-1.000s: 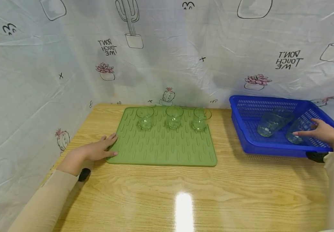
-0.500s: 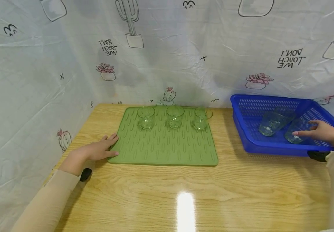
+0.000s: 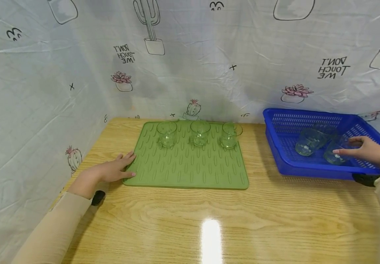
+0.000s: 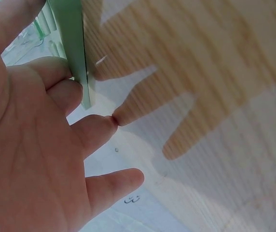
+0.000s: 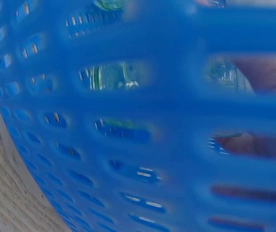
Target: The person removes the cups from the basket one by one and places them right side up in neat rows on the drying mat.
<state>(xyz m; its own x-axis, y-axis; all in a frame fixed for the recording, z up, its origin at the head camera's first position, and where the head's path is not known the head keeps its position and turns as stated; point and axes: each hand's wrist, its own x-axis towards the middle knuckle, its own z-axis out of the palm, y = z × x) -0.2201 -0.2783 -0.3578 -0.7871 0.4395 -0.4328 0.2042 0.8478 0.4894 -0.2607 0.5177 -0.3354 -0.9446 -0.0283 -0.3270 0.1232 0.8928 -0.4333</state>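
My left hand (image 3: 110, 170) rests with spread fingers on the left edge of a green ridged mat (image 3: 183, 165). In the left wrist view, its palm shows beside the mat's edge (image 4: 75, 53). Inside the blue basket (image 3: 295, 170) at right, my right hand (image 3: 371, 151) holds a clear drinking glass (image 3: 332, 158) between thumb and fingers. Another clear glass (image 3: 305, 146) leans just left of it, with one more rim behind. From the right wrist, the basket's slotted wall (image 5: 172, 106) covers most of the view, leaving parts of the hand visible through the slots.
Three clear glasses stand upright in a row along the mat's back: left glass (image 3: 167, 135), middle glass (image 3: 199, 135) and right glass (image 3: 229, 137). A patterned curtain (image 3: 196, 66) hangs behind the wooden table (image 3: 163, 223). The basket's front rim lies under my right wrist.
My right fingers have drawn in slightly toward the glass in the basket. The left hand stays on the mat's edge, and the head view has shifted a little.
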